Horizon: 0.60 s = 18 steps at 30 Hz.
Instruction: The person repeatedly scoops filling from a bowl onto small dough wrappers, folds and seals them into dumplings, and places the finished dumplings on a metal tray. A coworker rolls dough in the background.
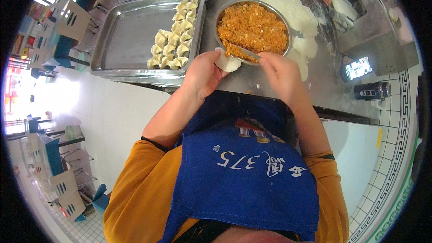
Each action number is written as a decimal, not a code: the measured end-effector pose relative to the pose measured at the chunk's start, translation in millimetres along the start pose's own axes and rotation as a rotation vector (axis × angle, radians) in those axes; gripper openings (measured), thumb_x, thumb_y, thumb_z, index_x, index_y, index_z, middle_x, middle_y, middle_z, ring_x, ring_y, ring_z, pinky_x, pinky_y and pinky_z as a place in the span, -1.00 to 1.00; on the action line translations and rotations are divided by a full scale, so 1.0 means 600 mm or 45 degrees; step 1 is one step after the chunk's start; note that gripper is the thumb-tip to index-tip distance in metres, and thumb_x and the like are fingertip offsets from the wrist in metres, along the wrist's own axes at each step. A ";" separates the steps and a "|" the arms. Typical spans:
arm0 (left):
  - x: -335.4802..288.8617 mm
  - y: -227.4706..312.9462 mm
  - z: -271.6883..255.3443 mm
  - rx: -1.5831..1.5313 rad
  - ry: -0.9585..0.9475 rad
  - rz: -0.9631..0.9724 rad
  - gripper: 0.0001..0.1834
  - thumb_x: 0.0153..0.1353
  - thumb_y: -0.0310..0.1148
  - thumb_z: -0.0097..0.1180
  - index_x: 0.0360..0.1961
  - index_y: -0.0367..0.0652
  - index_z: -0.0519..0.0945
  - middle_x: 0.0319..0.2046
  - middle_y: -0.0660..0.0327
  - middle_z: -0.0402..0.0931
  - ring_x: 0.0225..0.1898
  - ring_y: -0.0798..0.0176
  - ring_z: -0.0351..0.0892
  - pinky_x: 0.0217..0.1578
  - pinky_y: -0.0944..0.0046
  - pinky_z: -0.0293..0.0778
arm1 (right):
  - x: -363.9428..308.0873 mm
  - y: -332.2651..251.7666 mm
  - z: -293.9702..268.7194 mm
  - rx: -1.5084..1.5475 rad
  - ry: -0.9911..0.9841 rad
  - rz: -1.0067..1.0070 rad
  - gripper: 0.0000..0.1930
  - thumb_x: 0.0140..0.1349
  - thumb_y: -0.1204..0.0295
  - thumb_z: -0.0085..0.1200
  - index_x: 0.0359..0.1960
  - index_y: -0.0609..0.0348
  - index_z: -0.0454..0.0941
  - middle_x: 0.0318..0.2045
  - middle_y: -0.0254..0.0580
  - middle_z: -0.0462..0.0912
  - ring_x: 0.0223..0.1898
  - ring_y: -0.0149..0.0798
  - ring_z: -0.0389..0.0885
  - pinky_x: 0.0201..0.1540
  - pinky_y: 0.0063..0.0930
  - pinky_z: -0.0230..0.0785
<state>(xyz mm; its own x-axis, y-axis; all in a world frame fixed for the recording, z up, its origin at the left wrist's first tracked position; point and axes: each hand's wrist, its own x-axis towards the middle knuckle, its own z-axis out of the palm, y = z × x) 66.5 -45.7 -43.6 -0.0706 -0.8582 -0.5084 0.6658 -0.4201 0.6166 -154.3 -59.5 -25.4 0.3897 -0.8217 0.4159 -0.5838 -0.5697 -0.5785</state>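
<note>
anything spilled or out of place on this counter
Nothing looks wrong. White flour is spread over the steel counter beside the filling bowl. The folded dumplings sit in neat rows on the tray.

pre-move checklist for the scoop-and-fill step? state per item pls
1. Wrapper held in left hand: ok, lying open on the fingers.
2. Flat spatula gripped by right hand: ok.
3. Spatula tip in the orange filling: ok, at the near edge.
4. Metal bowl stocked: ok, nearly full.
5. Room on the tray beside the folded dumplings: ok, its left part is bare.
6. Filling already on the wrapper: cannot tell.
</note>
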 end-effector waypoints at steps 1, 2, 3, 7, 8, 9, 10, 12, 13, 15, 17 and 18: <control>-0.002 0.001 0.002 -0.008 0.004 0.008 -0.60 0.55 -0.36 -0.23 0.19 -0.48 0.40 0.12 -0.10 0.54 0.10 -0.01 0.62 0.18 0.03 0.58 | -0.010 -0.006 0.000 -0.064 -0.029 -0.042 -0.77 0.31 0.41 0.15 -0.04 0.16 0.65 -0.39 -0.04 0.68 -0.36 0.04 0.69 -0.32 -0.11 0.50; -0.003 0.002 0.004 -0.025 -0.001 0.015 -0.60 0.55 -0.36 -0.23 0.19 -0.49 0.40 0.12 -0.11 0.53 0.10 -0.01 0.62 0.17 0.03 0.59 | -0.022 -0.013 0.000 -0.128 -0.058 -0.086 -0.76 0.30 0.43 0.15 -0.02 0.14 0.65 -0.39 -0.06 0.66 -0.37 0.02 0.68 -0.33 -0.13 0.51; -0.003 0.003 0.005 -0.012 0.007 0.014 -0.61 0.55 -0.37 -0.23 0.18 -0.50 0.40 0.12 -0.11 0.53 0.10 -0.01 0.62 0.16 0.04 0.60 | -0.031 -0.019 -0.001 -0.193 -0.087 -0.131 -0.75 0.29 0.44 0.16 -0.01 0.12 0.65 -0.40 -0.07 0.65 -0.39 0.01 0.68 -0.34 -0.14 0.51; -0.002 0.001 0.001 -0.026 -0.021 0.012 -0.62 0.54 -0.41 -0.22 0.17 -0.53 0.39 0.10 -0.13 0.54 0.09 -0.02 0.63 0.13 0.04 0.64 | -0.050 -0.033 0.001 -0.462 -0.191 -0.267 -0.76 0.29 0.47 0.16 -0.01 0.11 0.66 -0.37 -0.08 0.65 -0.41 0.02 0.67 -0.39 -0.17 0.49; -0.002 -0.001 -0.001 -0.036 -0.033 0.013 -0.63 0.54 -0.42 -0.22 0.16 -0.54 0.39 0.10 -0.14 0.54 0.09 -0.03 0.63 0.12 0.04 0.65 | -0.048 -0.033 0.002 -0.357 -0.106 -0.220 -0.77 0.29 0.46 0.16 -0.02 0.11 0.66 -0.36 -0.07 0.66 -0.41 0.03 0.67 -0.39 -0.17 0.49; -0.003 -0.002 -0.002 -0.041 -0.029 0.018 -0.63 0.53 -0.43 -0.22 0.16 -0.54 0.39 0.09 -0.14 0.54 0.09 -0.04 0.63 0.12 0.04 0.65 | -0.046 -0.031 0.002 -0.251 -0.022 -0.171 -0.77 0.30 0.46 0.15 -0.03 0.12 0.67 -0.35 -0.05 0.68 -0.41 0.03 0.68 -0.39 -0.17 0.49; -0.004 -0.003 -0.003 -0.046 -0.026 0.025 -0.64 0.53 -0.44 -0.22 0.15 -0.55 0.39 0.08 -0.14 0.54 0.08 -0.04 0.63 0.11 0.04 0.66 | -0.042 -0.028 0.002 -0.145 0.064 -0.132 -0.78 0.31 0.46 0.15 -0.04 0.13 0.67 -0.35 -0.04 0.69 -0.40 0.04 0.68 -0.39 -0.17 0.50; -0.006 -0.005 -0.003 -0.059 -0.031 0.031 -0.65 0.52 -0.46 -0.22 0.14 -0.55 0.40 0.07 -0.14 0.54 0.08 -0.05 0.64 0.10 0.04 0.66 | -0.033 -0.021 -0.002 -0.160 0.030 -0.009 -0.80 0.31 0.45 0.15 -0.06 0.14 0.67 -0.33 -0.01 0.71 -0.39 0.06 0.69 -0.37 -0.16 0.51; -0.008 -0.005 -0.002 -0.068 -0.037 0.033 -0.65 0.52 -0.46 -0.22 0.13 -0.55 0.40 0.07 -0.14 0.55 0.08 -0.05 0.64 0.10 0.04 0.66 | -0.029 -0.018 -0.004 -0.164 0.022 0.046 -0.80 0.31 0.45 0.15 -0.07 0.15 0.68 -0.33 0.01 0.71 -0.39 0.07 0.70 -0.37 -0.16 0.52; -0.010 -0.004 -0.001 -0.053 -0.027 0.041 -0.67 0.51 -0.48 -0.22 0.11 -0.55 0.41 0.07 -0.15 0.55 0.07 -0.05 0.64 0.10 0.04 0.67 | -0.027 -0.019 -0.004 -0.132 0.003 0.042 -0.81 0.31 0.45 0.15 -0.08 0.16 0.67 -0.33 0.01 0.72 -0.37 0.08 0.70 -0.36 -0.16 0.52; -0.012 -0.004 -0.001 -0.019 -0.010 0.061 -0.68 0.50 -0.50 -0.21 0.09 -0.55 0.42 0.07 -0.15 0.55 0.08 -0.06 0.64 0.11 0.05 0.66 | -0.029 -0.021 -0.003 -0.125 0.009 -0.008 -0.82 0.31 0.44 0.16 -0.09 0.15 0.67 -0.32 0.02 0.72 -0.36 0.09 0.71 -0.35 -0.16 0.53; -0.011 -0.003 -0.001 -0.003 0.007 0.059 -0.69 0.50 -0.50 -0.21 0.08 -0.55 0.42 0.07 -0.15 0.55 0.08 -0.06 0.64 0.11 0.04 0.66 | -0.033 -0.025 -0.003 -0.135 0.021 -0.051 -0.82 0.31 0.44 0.16 -0.09 0.15 0.67 -0.31 0.03 0.72 -0.35 0.09 0.71 -0.34 -0.16 0.53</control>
<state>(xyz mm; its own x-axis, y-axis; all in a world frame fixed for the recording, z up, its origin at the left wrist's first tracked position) 66.1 -38.9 -41.8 -0.0356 -0.8753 -0.4823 0.6703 -0.3789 0.6381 -154.4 -34.6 -24.0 0.4028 -0.7974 0.4493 -0.6406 -0.5963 -0.4839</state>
